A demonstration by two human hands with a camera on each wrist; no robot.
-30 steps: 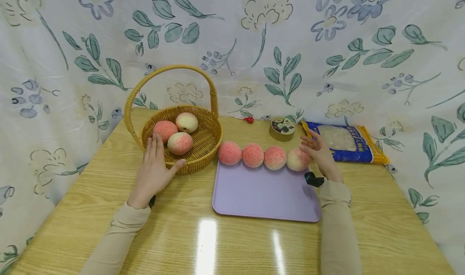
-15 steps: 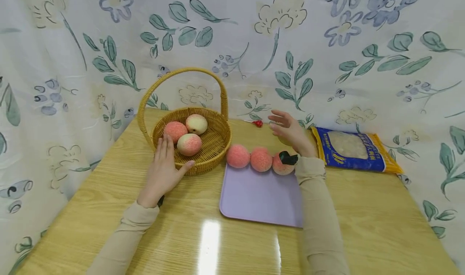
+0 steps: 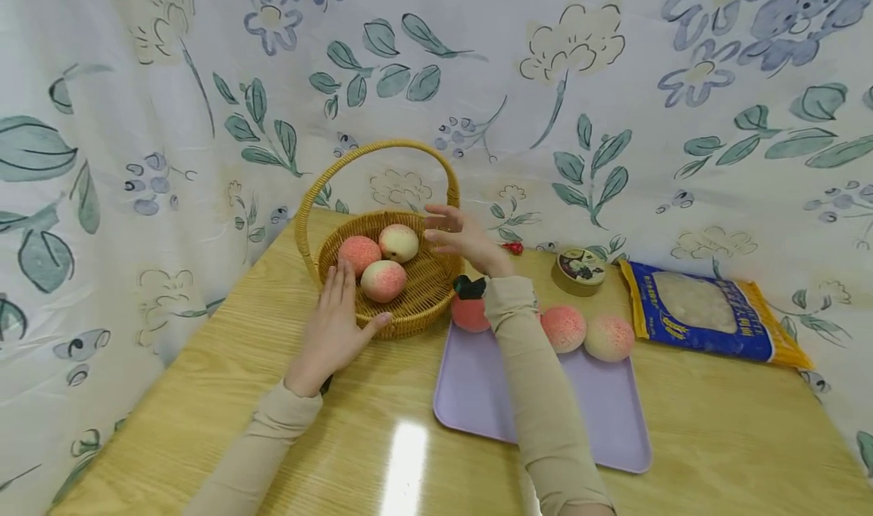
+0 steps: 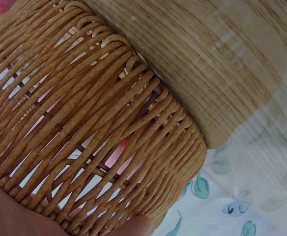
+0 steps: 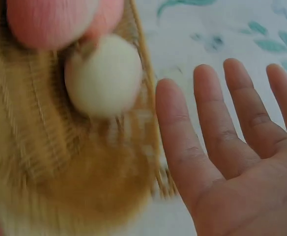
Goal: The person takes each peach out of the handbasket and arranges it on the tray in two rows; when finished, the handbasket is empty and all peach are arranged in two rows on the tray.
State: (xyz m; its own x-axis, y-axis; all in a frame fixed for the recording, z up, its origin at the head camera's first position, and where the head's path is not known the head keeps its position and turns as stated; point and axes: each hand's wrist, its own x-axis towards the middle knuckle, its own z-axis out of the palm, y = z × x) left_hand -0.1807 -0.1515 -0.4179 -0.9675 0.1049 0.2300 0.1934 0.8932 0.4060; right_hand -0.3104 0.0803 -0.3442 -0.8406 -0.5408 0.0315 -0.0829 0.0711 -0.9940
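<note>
A wicker basket [image 3: 423, 323] with a tall arched handle stands at the back, holding two pale peaches with pink flecks [image 3: 383, 281] and one pinker peach [image 3: 358, 255]. My left hand [image 3: 327, 334] rests against the basket's near left side, fingers straight and thumb spread along the rim. In the left wrist view the woven wall [image 4: 84, 113] fills most of the frame. My right hand [image 3: 470, 239] hovers by the basket's right edge, nothing in it; its spread fingers [image 5: 210, 105] show in the right wrist view. Peaches [image 3: 609, 339] line a lilac tray's back edge, some hidden by my right forearm.
The lilac tray [image 3: 614, 425] lies right of the basket. Behind it are a round tin [image 3: 579, 271] and a red-topped lollipop [image 3: 513, 248]. A blue and yellow food packet [image 3: 709, 311] lies at the right. A floral curtain hangs behind the table.
My right hand has let go of the rightmost peach on the tray and swept left to the basket. My left hand has stayed at the basket. The head view has shifted rightward across the scene.
</note>
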